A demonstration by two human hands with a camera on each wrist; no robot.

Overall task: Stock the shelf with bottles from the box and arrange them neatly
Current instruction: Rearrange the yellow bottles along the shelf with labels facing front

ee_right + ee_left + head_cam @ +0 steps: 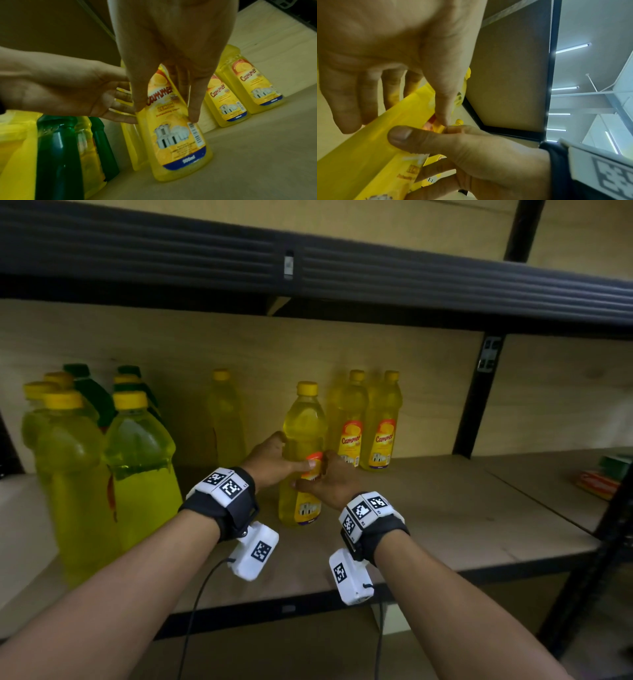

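Note:
A tall yellow dish-soap bottle (303, 422) with a yellow cap and a "Cammer" label stands upright on the wooden shelf board (445, 508), near its middle. My left hand (291, 458) holds it from the left, fingers behind it and thumb across the front. From the right, my right hand (318, 477) pinches the same bottle at label height. The right wrist view has the bottle (175, 142) under my right hand (165, 111), thumb and fingers on both label edges. The left wrist view shows my left hand (397, 119) on the bottle (359, 155).
Two matching yellow bottles (364, 422) stand against the back panel to the right, and one more (226, 419) at the back left. Large yellow-green bottles (137, 467) and green ones (92, 395) crowd the left. A black upright (476, 395) and packets (603, 477) lie right.

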